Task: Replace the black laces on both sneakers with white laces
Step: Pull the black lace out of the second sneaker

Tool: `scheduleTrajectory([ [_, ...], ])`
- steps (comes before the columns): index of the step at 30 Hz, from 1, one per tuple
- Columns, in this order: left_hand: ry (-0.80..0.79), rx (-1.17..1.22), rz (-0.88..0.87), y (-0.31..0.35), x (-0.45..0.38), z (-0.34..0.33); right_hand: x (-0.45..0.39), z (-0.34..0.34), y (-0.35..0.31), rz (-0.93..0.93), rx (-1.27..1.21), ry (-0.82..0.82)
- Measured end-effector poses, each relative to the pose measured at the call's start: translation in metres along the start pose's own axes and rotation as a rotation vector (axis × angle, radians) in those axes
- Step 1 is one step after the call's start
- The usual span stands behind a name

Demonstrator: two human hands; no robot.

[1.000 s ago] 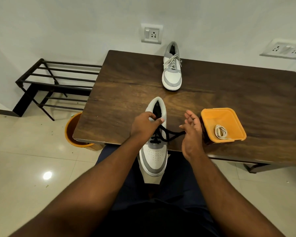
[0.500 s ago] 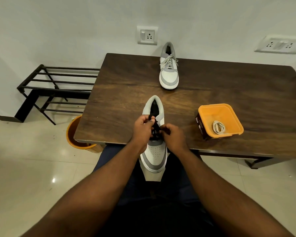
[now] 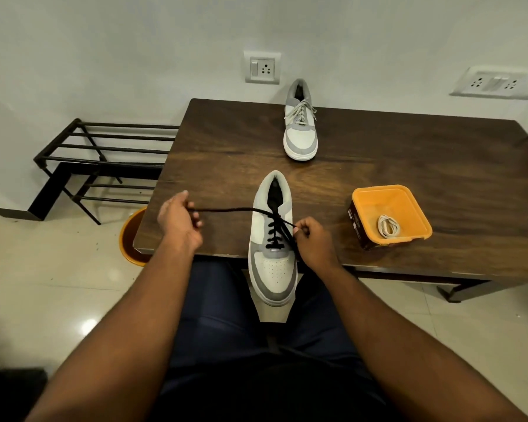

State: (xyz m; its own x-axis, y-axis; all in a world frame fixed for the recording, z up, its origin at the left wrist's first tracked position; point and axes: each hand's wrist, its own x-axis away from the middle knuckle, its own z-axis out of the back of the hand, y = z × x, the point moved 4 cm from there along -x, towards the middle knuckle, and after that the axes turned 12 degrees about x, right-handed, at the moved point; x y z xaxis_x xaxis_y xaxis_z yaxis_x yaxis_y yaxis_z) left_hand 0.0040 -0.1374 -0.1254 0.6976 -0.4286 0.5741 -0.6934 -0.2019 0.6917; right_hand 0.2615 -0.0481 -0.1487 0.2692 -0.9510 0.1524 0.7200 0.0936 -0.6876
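A white and grey sneaker (image 3: 273,269) lies over the near edge of the dark wooden table (image 3: 378,166), toe towards me. Its black lace (image 3: 226,210) crosses the lower eyelets. My left hand (image 3: 179,223) grips one lace end, stretched taut out to the left of the shoe. My right hand (image 3: 313,240) pinches the other lace strand right beside the shoe's eyelets. A second sneaker (image 3: 300,129) with white laces stands at the table's far edge. A coiled white lace (image 3: 387,226) lies in an orange tub (image 3: 409,196) to the right.
A black metal shoe rack (image 3: 104,156) stands against the wall at the left. An orange bucket (image 3: 130,239) sits on the tiled floor beside the table's left corner. Wall sockets (image 3: 262,67) are behind the table.
Both hands were together at the eyelets half a second ago. My left hand has since pulled a lace end out to the left, drawing it taut; my right hand stays by the shoe.
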Motion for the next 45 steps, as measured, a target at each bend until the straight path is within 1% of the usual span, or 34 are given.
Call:
scheduleTrajectory([
  [2, 0.122, -0.249, 0.001, -0.004, -0.008, 0.02, -0.001, 0.0, -0.001, -0.038, -0.047, 0.003],
  [3, 0.147, -0.388, -0.041, -0.008, -0.01, 0.025, -0.001, 0.0, -0.002, -0.056, -0.073, 0.005],
  [4, 0.143, -0.577, -0.124, -0.011, -0.008, 0.027, -0.001, 0.0, -0.003, -0.067, -0.095, 0.005],
  [5, 0.11, -0.837, -0.232, -0.014, -0.001, 0.023, -0.001, 0.0, -0.004, -0.075, -0.115, 0.007],
  [6, 0.038, -1.089, -0.378, -0.017, 0.008, 0.012, 0.0, 0.001, -0.005, -0.078, -0.13, 0.012],
  [7, -0.094, -1.234, -0.504, -0.021, 0.017, -0.002, 0.0, 0.001, -0.006, -0.078, -0.137, 0.019],
  [8, -0.255, -1.237, -0.552, -0.029, 0.025, -0.017, 0.001, 0.003, -0.007, -0.074, -0.141, 0.028],
  [9, -0.405, -1.152, -0.523, -0.038, 0.032, -0.03, 0.001, 0.003, -0.008, -0.07, -0.144, 0.034],
  [10, -0.515, -1.068, -0.474, -0.047, 0.036, -0.038, 0.001, 0.004, -0.009, -0.07, -0.151, 0.036],
  [11, -0.576, -1.035, -0.448, -0.055, 0.041, -0.045, 0.002, 0.004, -0.009, -0.07, -0.159, 0.034],
  [13, -0.616, -1.054, -0.471, -0.068, 0.043, -0.051, 0.0, 0.006, -0.011, -0.071, -0.169, 0.03],
  [16, -0.615, -1.028, -0.499, -0.077, 0.039, -0.051, -0.006, 0.01, -0.015, -0.073, -0.22, 0.04],
  [19, -0.586, -1.12, -0.601, -0.074, 0.037, -0.053, -0.012, 0.014, -0.019, -0.105, -0.278, 0.06],
  [21, -0.587, -1.131, -0.639, -0.069, 0.039, -0.052, -0.016, 0.017, -0.021, -0.152, -0.349, 0.068],
  [22, -0.565, -1.109, -0.643, -0.065, 0.039, -0.051, -0.017, 0.02, -0.02, -0.177, -0.382, 0.078],
  [24, -0.47, -1.049, -0.636, -0.054, 0.034, -0.043, -0.022, 0.027, -0.017, -0.229, -0.441, 0.112],
  [26, -0.39, -1.013, -0.621, -0.046, 0.031, -0.035, -0.025, 0.032, -0.014, -0.243, -0.459, 0.144],
  [28, -0.364, -0.988, -0.623, -0.042, 0.034, -0.032, -0.026, 0.033, -0.012, -0.233, -0.413, 0.147],
  [29, -0.377, -0.983, -0.632, -0.042, 0.036, -0.034, -0.026, 0.032, -0.012, -0.21, -0.35, 0.138],
  [30, -0.412, -0.989, -0.648, -0.044, 0.039, -0.036, -0.026, 0.031, -0.013, -0.161, -0.243, 0.129],
  [33, -0.612, -0.954, -0.639, -0.059, 0.046, -0.05, -0.025, 0.02, -0.023, 0.071, 0.096, 0.1],
  [35, -0.653, -0.956, -0.591, -0.068, 0.045, -0.053, -0.023, 0.01, -0.029, 0.163, 0.206, 0.072],
  [37, -0.636, -1.024, -0.59, -0.073, 0.045, -0.055, -0.021, 0.002, -0.032, 0.173, 0.172, 0.047],
  [39, -0.627, -1.065, -0.609, -0.072, 0.043, -0.057, -0.02, 0.0, -0.033, 0.173, 0.128, 0.073],
  [42, -0.641, -1.154, -0.646, -0.067, 0.045, -0.06, -0.02, 0.003, -0.033, 0.154, 0.187, 0.098],
  [43, -0.631, -1.182, -0.654, -0.064, 0.045, -0.059, -0.021, 0.006, -0.032, 0.131, 0.163, 0.112],
  [45, -0.539, -1.21, -0.678, -0.054, 0.042, -0.052, -0.022, 0.018, -0.027, 0.054, 0.049, 0.191],
])
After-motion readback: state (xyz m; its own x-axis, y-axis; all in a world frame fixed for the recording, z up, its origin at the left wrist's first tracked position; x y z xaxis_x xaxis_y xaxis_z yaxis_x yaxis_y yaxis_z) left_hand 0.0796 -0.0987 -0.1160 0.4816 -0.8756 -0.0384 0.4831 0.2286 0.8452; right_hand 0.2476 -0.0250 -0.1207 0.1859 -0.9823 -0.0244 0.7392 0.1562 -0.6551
